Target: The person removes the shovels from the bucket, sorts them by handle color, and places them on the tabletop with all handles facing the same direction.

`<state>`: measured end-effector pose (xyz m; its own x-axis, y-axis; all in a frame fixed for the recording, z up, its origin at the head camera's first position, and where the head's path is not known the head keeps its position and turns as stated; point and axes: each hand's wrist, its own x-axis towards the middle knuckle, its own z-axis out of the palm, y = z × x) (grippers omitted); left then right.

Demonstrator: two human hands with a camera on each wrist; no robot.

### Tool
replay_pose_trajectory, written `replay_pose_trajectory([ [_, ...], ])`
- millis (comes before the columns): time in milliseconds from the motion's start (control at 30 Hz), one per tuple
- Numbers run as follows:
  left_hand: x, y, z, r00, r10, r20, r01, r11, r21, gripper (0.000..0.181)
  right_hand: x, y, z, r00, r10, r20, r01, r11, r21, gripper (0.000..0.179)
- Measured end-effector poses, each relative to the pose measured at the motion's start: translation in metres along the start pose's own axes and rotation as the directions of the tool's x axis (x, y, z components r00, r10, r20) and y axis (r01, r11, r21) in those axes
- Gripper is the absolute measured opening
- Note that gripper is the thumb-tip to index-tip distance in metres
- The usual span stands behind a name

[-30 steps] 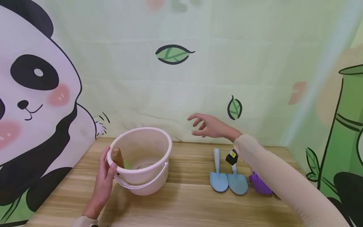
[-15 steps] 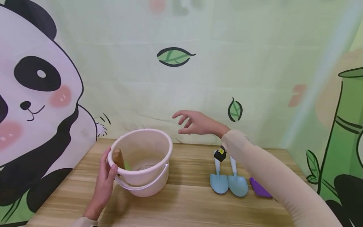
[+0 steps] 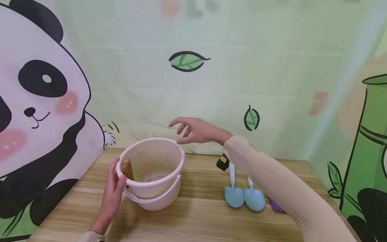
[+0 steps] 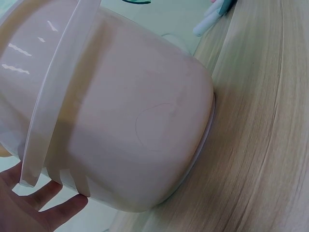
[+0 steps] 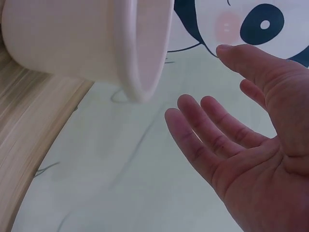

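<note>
A pale pink bucket (image 3: pixel 158 203) stands on the wooden table at centre left, its bail handle (image 3: pixel 169 189) hanging down in front. My left hand (image 3: pixel 111 196) grips the left side of the rim. In the left wrist view its fingers (image 4: pixel 67 210) lie against the bucket's outer wall. Inside the bucket, a brown wooden handle (image 3: pixel 127 169) leans by the rim, with something light green beside it. My right hand (image 3: pixel 201 130) is held in the air at the bucket's far right rim, fingers spread and slightly bent, holding nothing. The right wrist view shows its bare palm (image 5: pixel 265 183) beside the bucket.
Two light blue toy shovels (image 3: pixel 234 197) lie side by side on the table (image 3: pixel 208 222) to the right. A purple object (image 3: pixel 275 204) is partly hidden under my right sleeve (image 3: pixel 272 181). A printed cloth backdrop (image 3: pixel 136 67) rises right behind the table.
My right hand has moved left through the air, from above the shovels to the bucket's rim, and its forearm now covers more of the shovels and purple object. My left hand stays put.
</note>
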<state>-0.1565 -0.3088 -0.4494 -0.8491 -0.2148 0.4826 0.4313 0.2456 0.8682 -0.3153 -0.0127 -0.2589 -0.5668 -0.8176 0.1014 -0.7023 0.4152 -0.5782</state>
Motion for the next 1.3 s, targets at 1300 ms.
replay_pose_trajectory([
  [1300,0.002,-0.002,-0.005,0.999,-0.031,0.016,0.03,0.999,0.036,0.061,0.062,-0.067,0.054,0.943,-0.174,0.284,0.186,0.983,-0.014,0.059],
])
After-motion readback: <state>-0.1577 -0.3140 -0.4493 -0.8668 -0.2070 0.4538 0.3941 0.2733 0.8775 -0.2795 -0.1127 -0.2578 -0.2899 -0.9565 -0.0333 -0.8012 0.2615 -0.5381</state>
